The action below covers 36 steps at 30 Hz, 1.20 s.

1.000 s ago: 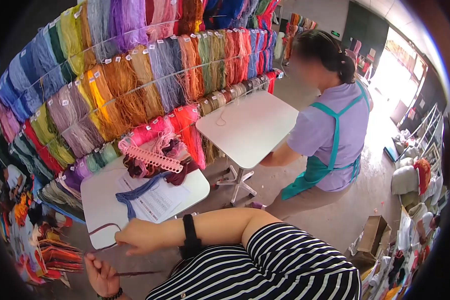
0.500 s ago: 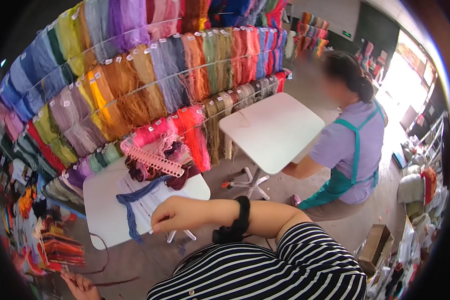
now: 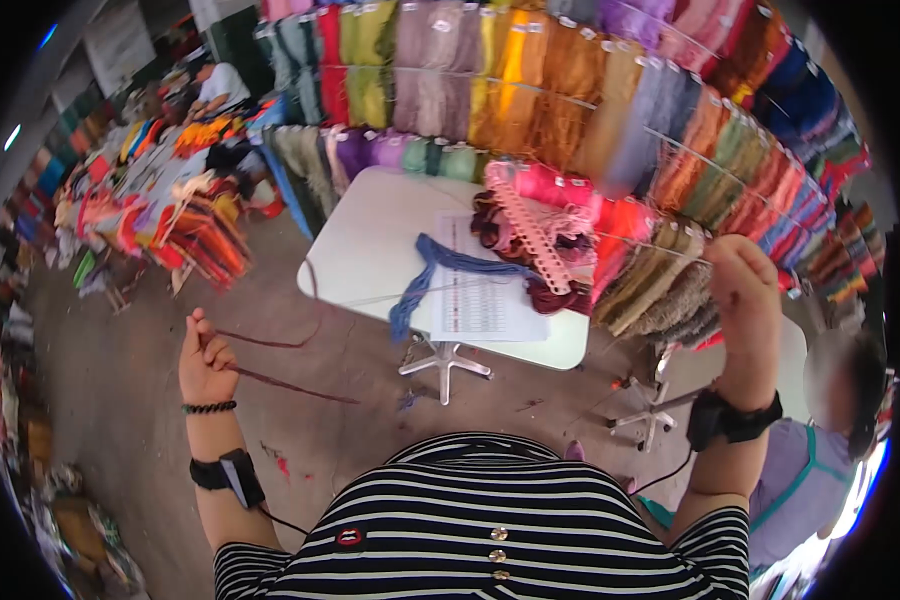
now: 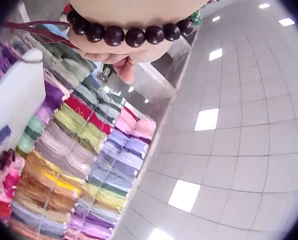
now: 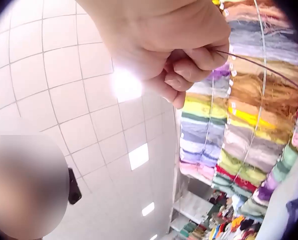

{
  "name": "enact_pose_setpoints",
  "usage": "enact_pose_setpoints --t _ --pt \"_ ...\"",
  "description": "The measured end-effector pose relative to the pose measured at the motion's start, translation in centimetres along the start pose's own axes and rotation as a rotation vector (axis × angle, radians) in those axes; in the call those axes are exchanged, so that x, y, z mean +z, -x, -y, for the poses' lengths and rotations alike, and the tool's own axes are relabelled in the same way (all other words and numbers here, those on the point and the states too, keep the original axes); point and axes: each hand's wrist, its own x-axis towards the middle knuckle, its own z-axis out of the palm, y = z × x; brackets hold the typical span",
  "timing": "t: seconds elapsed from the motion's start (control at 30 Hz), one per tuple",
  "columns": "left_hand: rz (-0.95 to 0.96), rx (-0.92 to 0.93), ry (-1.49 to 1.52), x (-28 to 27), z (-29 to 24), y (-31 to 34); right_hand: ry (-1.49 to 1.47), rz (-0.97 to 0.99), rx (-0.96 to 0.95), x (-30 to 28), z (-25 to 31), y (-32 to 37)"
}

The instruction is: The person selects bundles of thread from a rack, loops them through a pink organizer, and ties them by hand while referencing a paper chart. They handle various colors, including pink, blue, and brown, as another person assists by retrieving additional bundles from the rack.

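At the left in the head view, my left hand (image 3: pixel 208 360) grips a maroon yarn bundle (image 3: pixel 295 385), its loose ends hanging out to the right. The left wrist view shows the yarn (image 4: pixel 41 32) trailing beside the beaded bracelet (image 4: pixel 134 37). My right hand (image 3: pixel 745 290) is raised at the right, far from the left one, and pinches a thin dark strand (image 5: pixel 266 68). Between the hands stands a white table (image 3: pixel 360 230) with a blue skein (image 3: pixel 460 257) lying over a printed sheet (image 3: pixel 485 322). A pink strip with holes (image 3: pixel 532 225) lies on dark red and pink yarn.
Racks of coloured yarn (image 3: pixel 440 90) rise behind the table. A second white table (image 3: pixel 790 350) and a person in a purple shirt and teal apron (image 3: pixel 795 460) are close at the right. Piled textiles (image 3: pixel 160 205) and another person (image 3: pixel 222 85) are at the back left.
My view has swung left. My hands, near each other at first, have moved wide apart, the right one rising to the right. The left hand still holds the maroon yarn.
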Motion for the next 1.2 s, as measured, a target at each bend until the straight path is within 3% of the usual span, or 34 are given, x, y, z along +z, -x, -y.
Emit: enact_pose_setpoints --t 0.1,0.2,0.33,0.47,0.57,0.67,0.8,0.83,0.9,1.1,1.2 --pt "-0.234 0.022 -0.041 -3.3 -0.7 0.6 -0.136 -0.068 -0.031 -4.1 -1.2 -1.9" --pt "-0.384 0.177 -0.285 -5.4 -2.4 2.5 -0.193 -0.138 -0.099 -7.0 -1.8 -3.0" --pt "-0.539 0.391 -0.300 -10.3 -8.1 6.1 -0.215 -0.179 -0.076 -7.7 -2.5 -3.9" --pt "-0.812 0.592 -0.356 -17.0 -13.5 11.3 -0.088 -0.160 -0.057 -4.3 -3.7 -4.3" --pt "-0.932 0.553 -0.521 -19.2 -14.4 13.8 0.032 -0.024 -0.016 0.8 -3.5 -4.1" --pt "-0.853 0.384 -0.576 -13.7 -11.7 13.2 0.228 0.134 -0.009 8.6 -1.7 -2.5" --pt "-0.513 0.286 -0.695 -7.9 -9.0 10.9 0.285 0.590 -0.111 16.9 1.7 -1.0" --pt "-0.448 0.269 -0.710 -6.6 -8.6 10.2 0.242 0.652 -0.002 18.7 2.2 -0.6" --pt "-0.342 0.228 -0.715 -4.4 -8.1 9.2 0.155 0.794 -0.183 22.2 3.1 0.1" --pt "-0.197 0.138 -0.718 0.6 -6.4 8.1 0.084 1.052 -0.362 28.2 7.9 1.6" --pt "-0.101 0.105 -0.698 0.8 -5.7 7.8 0.136 1.073 -0.447 30.2 9.6 1.8"
